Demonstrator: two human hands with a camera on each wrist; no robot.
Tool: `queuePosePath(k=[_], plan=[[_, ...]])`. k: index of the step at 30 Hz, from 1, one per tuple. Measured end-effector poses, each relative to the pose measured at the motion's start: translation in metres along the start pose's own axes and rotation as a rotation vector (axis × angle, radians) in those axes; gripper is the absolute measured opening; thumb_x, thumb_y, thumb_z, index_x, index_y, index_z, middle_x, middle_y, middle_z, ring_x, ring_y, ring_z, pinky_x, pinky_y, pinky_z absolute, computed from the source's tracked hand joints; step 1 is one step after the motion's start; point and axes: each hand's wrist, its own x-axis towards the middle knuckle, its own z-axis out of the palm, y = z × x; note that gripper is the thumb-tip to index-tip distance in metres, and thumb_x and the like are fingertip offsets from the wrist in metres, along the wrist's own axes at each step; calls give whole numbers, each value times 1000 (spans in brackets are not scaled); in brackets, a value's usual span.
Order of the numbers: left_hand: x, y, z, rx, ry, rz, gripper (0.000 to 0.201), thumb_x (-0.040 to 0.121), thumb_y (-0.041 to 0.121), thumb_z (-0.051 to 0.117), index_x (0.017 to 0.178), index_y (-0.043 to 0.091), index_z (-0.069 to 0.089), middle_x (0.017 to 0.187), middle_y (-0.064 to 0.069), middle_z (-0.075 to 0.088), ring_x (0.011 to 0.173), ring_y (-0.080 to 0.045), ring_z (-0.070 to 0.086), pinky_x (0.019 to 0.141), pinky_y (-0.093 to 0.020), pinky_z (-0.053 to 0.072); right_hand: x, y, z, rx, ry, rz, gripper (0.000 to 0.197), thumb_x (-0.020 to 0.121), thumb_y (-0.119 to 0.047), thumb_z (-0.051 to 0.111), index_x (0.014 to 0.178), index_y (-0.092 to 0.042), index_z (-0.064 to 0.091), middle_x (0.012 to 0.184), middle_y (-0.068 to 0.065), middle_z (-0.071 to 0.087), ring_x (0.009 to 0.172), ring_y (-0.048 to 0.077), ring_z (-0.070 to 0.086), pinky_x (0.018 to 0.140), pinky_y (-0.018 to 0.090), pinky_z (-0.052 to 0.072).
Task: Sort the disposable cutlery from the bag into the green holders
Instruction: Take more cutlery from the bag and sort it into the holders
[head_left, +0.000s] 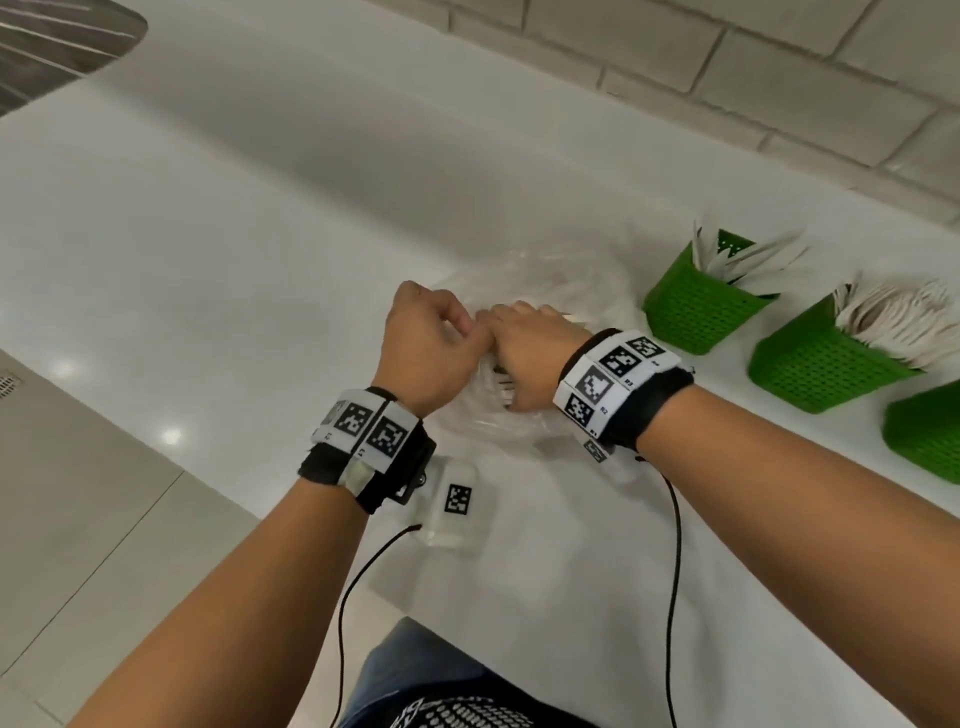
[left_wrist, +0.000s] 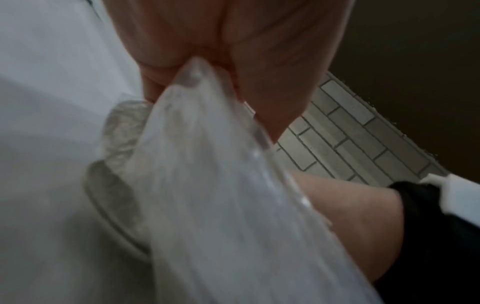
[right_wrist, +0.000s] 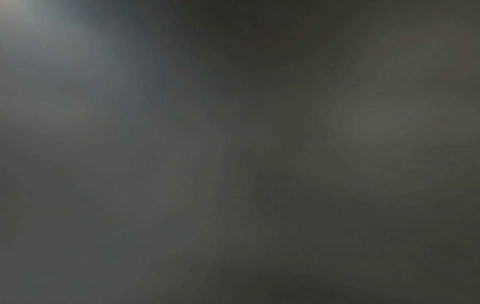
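Head view: clear plastic bag (head_left: 524, 291) is seen lying on the white counter (head_left: 260, 234), under both hands. Left hand (head_left: 426, 353) is curled; the pinch itself is shown only by the left wrist view, where a gathered fold of bag (left_wrist: 207, 164) is clamped between fingers (left_wrist: 161, 51) and thumb. Right hand (head_left: 530, 353) is placed over or inside the bag mouth; its finger state cannot be told, as its fingers are hidden in the head view and the right wrist view is dark blur. Three green holders (head_left: 701, 306) are lined up right of the bag, apart from it; white cutlery (head_left: 748, 260) is seen in the two farther ones, type not resolved.
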Motion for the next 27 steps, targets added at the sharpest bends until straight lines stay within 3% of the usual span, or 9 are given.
queuePosePath(k=[2,5,9,11,15,17,19,23,27], plan=[[3,-8,-8,9,-48,25,21,74,7,72,74,19,55,102,-3,45,89,-12,47,72,1,32,1,-2,0,-24,-16,14,54,75,-31,74,118,-15,46,98,0,54,102,23,52,86,35,35],[2,-21,-18,24,-58,34,28,73,-4,63,76,22,53,102,-3,46,93,-14,46,74,0,31,0,1,-2,-122,1,14,32,82,-40,66,104,-18,57,89,-1,56,93,22,53,89,38,34],[-3,-20,-14,-94,-71,74,36,76,-14,53,80,21,58,105,-7,49,94,-7,49,80,3,33,-2,-9,7,96,2,-23,46,80,-34,71,117,-14,50,95,1,55,87,23,57,75,32,43],[0,-19,-12,-149,-79,96,43,76,-15,50,78,27,58,107,-8,51,98,-9,52,82,1,36,-1,-14,9,64,-7,-12,40,82,-33,68,112,-12,53,90,4,58,81,26,60,66,32,46],[3,-34,-19,-64,-71,127,43,74,-14,47,79,27,61,96,5,46,87,-1,47,71,-5,35,-7,1,5,33,40,21,26,85,-43,63,89,-18,56,79,-1,56,68,20,53,61,28,36],[1,-41,-20,-36,-58,111,43,74,-15,46,80,25,61,93,10,43,86,2,45,71,-6,33,-11,7,1,156,83,5,23,80,-33,69,81,-25,48,75,-4,55,70,20,55,61,28,39],[0,-44,-20,-27,-52,119,43,73,-16,46,81,23,62,92,12,41,86,2,45,71,-8,33,-17,14,-9,342,164,1,28,75,-20,71,76,-29,44,71,-7,55,67,18,55,58,27,39],[5,-40,-22,-3,-59,142,43,72,-17,46,83,21,63,95,4,45,84,0,44,69,-10,33,-31,34,-38,729,406,13,22,76,-13,76,87,-20,58,75,-10,59,64,5,56,62,24,45],[9,-33,-22,37,-101,167,42,74,-16,49,88,21,64,101,-5,48,88,-11,46,72,-4,34,-45,45,-61,1029,815,28,27,76,-12,80,96,-8,61,82,-6,60,70,-3,56,64,12,44]])
